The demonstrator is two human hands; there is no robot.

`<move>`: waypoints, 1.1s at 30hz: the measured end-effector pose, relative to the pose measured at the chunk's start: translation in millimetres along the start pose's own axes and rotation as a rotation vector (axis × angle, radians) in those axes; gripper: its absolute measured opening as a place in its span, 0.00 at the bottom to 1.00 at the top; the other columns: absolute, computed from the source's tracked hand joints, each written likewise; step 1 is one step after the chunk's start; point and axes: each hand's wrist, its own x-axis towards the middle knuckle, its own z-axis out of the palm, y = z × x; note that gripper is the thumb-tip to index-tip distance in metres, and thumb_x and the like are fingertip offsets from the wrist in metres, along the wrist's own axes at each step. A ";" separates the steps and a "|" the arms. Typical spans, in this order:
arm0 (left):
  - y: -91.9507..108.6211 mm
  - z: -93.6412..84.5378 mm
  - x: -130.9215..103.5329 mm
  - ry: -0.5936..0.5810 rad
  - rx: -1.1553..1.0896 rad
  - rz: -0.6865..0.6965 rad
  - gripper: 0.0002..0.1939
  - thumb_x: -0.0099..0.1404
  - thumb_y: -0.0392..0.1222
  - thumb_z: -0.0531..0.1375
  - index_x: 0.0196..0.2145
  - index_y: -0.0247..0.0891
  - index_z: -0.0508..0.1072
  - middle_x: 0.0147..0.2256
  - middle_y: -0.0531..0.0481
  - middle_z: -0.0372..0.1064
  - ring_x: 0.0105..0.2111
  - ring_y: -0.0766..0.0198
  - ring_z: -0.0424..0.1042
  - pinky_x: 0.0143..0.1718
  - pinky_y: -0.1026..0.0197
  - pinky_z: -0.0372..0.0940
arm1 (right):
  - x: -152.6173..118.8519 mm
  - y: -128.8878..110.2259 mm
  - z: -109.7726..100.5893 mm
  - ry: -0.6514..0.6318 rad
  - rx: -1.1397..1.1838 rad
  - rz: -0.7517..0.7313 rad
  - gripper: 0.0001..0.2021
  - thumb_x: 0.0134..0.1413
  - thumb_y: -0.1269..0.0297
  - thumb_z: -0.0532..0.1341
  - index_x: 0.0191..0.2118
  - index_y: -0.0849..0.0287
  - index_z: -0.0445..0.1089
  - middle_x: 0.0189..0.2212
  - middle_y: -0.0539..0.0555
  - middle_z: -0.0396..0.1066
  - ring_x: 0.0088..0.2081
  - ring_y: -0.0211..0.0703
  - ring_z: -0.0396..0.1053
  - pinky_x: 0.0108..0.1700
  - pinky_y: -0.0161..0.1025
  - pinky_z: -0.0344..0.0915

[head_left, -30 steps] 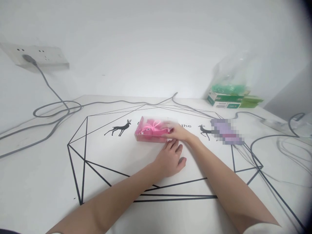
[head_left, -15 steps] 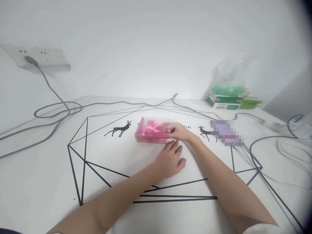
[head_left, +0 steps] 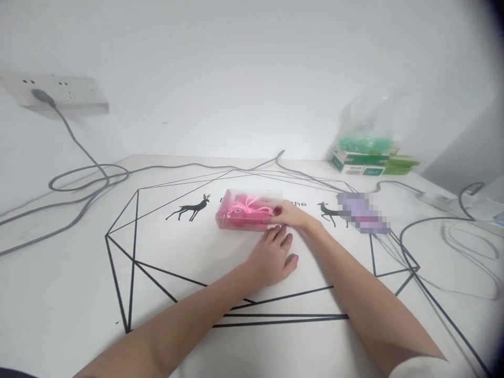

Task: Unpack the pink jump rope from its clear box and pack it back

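A clear plastic box (head_left: pixel 222 222) with pink sides lies flat on the table. Through its walls shows a pink item (head_left: pixel 246 216) with a light pink bow or cord on top and an eye-like spot; its exact kind I cannot make out. My right hand (head_left: pixel 290 214) grips the right end of the box with bent fingers, hiding that end. Whether its fingertips also touch the pink item is unclear. Just in front of the box, my left hand (head_left: pixel 273 258) rests palm down on the table, fingers spread, fingertips close to the box's front right corner.
White tabletop (head_left: pixel 189 346) printed with black lines and deer. A blurred purple object (head_left: pixel 363 211) lies to the right. Green-and-white cartons (head_left: pixel 364 160) with a plastic bag (head_left: pixel 366 131) on top stand behind. Grey cables (head_left: pixel 88 169) run along both sides and the back from a wall socket (head_left: pixel 79 92).
The whole view has shifted slightly, so everything sits a little further left. Both hands keep nearly the same pose at the box.
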 end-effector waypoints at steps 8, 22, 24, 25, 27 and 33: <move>1.4 -2.3 1.2 -0.006 -0.011 -0.005 0.28 0.69 0.49 0.52 0.57 0.25 0.68 0.59 0.29 0.63 0.60 0.41 0.61 0.61 0.44 0.57 | 8.7 11.2 8.7 0.002 -0.061 -0.125 0.25 0.49 0.61 0.69 0.56 0.49 0.72 0.59 0.54 0.66 0.58 0.52 0.64 0.55 0.47 0.64; 1.5 -1.6 0.9 -0.018 -0.026 -0.011 0.27 0.69 0.50 0.53 0.57 0.25 0.66 0.60 0.28 0.61 0.60 0.40 0.61 0.60 0.41 0.57 | 10.4 2.9 4.7 0.014 -0.016 -0.125 0.16 0.49 0.64 0.68 0.46 0.55 0.78 0.50 0.55 0.74 0.49 0.48 0.71 0.49 0.42 0.67; 1.2 -1.1 0.7 -0.010 -0.033 -0.010 0.27 0.68 0.50 0.53 0.57 0.26 0.66 0.60 0.28 0.62 0.60 0.40 0.61 0.59 0.41 0.57 | 9.0 2.8 3.0 0.007 -0.003 -0.127 0.17 0.48 0.63 0.68 0.46 0.55 0.78 0.51 0.55 0.73 0.50 0.48 0.71 0.50 0.43 0.67; 1.1 -0.8 0.6 -0.006 -0.037 -0.010 0.27 0.68 0.50 0.53 0.57 0.26 0.66 0.59 0.29 0.62 0.60 0.41 0.61 0.59 0.41 0.58 | 8.5 3.5 1.9 0.006 -0.002 -0.119 0.17 0.48 0.63 0.68 0.46 0.55 0.78 0.51 0.55 0.73 0.50 0.49 0.71 0.50 0.43 0.67; 0.9 -0.8 0.6 -0.005 -0.046 -0.008 0.27 0.68 0.49 0.53 0.57 0.26 0.66 0.59 0.29 0.62 0.60 0.41 0.61 0.60 0.42 0.57 | 7.6 5.2 -0.6 0.006 -0.008 -0.097 0.17 0.47 0.63 0.68 0.47 0.54 0.78 0.52 0.54 0.73 0.50 0.49 0.71 0.48 0.42 0.68; 1.3 -3.3 1.1 -0.032 -0.050 -0.004 0.27 0.69 0.48 0.53 0.57 0.24 0.67 0.59 0.29 0.62 0.60 0.41 0.61 0.61 0.44 0.56 | 5.5 4.3 -7.6 -0.021 -0.071 -0.060 0.18 0.45 0.69 0.65 0.45 0.53 0.79 0.50 0.51 0.74 0.45 0.46 0.72 0.45 0.39 0.67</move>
